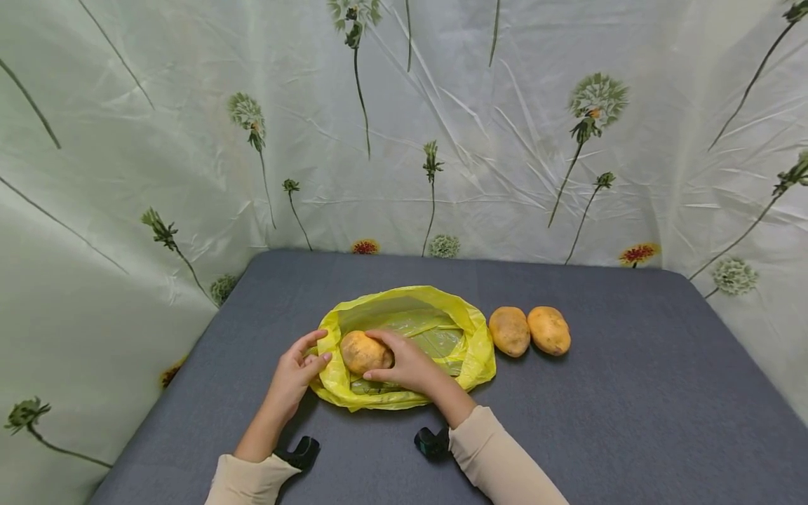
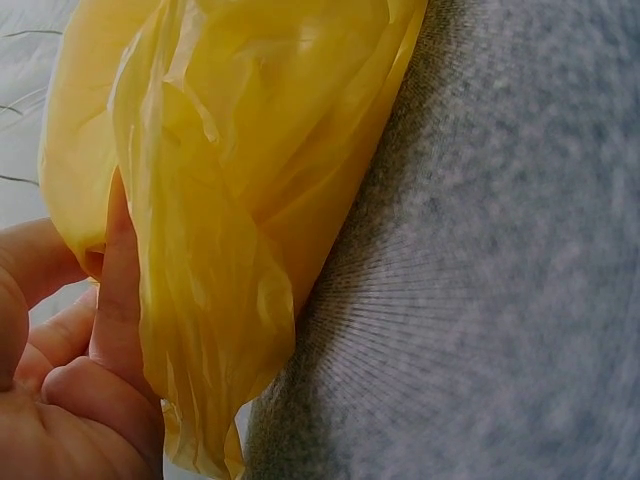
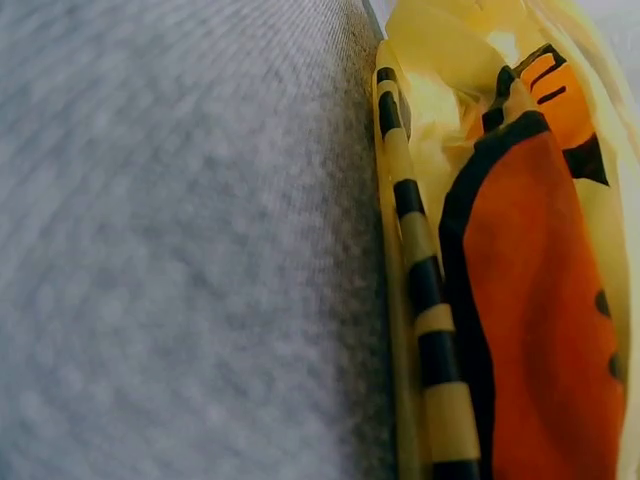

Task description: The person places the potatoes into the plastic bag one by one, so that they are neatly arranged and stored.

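A yellow plastic bag [image 1: 480, 351] lies with its wide mouth facing up on the grey surface. Inside its left part, my right hand [image 1: 407, 361] grips a potato [image 1: 361, 353], thumb on the near side and fingers over the far side. My left hand [image 1: 297, 372] holds the bag's left rim; in the left wrist view, its fingers [image 2: 118, 290] go around a fold of the yellow plastic [image 2: 215, 240]. The right wrist view has the bag's outer side with an orange and black print [image 3: 540, 300]; the right hand is hidden there.
Two more potatoes, one [image 1: 509, 332] close against the bag's right side and another [image 1: 549, 330] beside it, lie on the grey cloth-covered table [image 1: 631, 393]. A pale curtain [image 1: 480, 140] with a flower print hangs behind and at the sides.
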The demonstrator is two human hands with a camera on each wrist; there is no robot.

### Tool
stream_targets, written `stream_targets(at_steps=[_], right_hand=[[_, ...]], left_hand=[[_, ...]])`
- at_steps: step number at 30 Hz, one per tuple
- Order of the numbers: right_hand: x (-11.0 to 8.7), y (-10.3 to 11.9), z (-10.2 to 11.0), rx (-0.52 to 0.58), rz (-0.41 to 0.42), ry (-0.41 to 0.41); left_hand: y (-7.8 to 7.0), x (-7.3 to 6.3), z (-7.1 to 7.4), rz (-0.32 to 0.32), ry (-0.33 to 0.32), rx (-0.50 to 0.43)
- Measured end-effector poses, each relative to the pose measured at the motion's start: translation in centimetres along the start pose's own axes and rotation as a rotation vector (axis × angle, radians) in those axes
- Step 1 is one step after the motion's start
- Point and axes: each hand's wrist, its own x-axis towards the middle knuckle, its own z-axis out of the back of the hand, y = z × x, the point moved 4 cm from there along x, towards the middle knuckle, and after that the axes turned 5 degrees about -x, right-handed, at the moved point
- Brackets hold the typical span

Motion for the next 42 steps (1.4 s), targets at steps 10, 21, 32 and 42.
stream_targets(at_steps=[10, 21, 32, 42], right_hand=[[-0.3, 0.3, 0.6, -0.005, -0.021, -0.003], [-1.5, 0.6, 2.4, -0.087, 0.016, -0.06], [-2.7, 0.4, 4.5, -0.062, 0.018, -0.164], [-3.9, -0.1, 6.2, -0.078, 0.043, -0.299]], left_hand=[[0.0, -0.1, 0.0, 0.005, 0.008, -0.008], [0.0, 0.0, 0.0, 0.005, 0.003, 0.002], [-0.1, -0.1, 0.0, -0.034, 0.012, -0.001], [0.2, 0.0, 0.1, -0.038, 0.014, 0.009]])
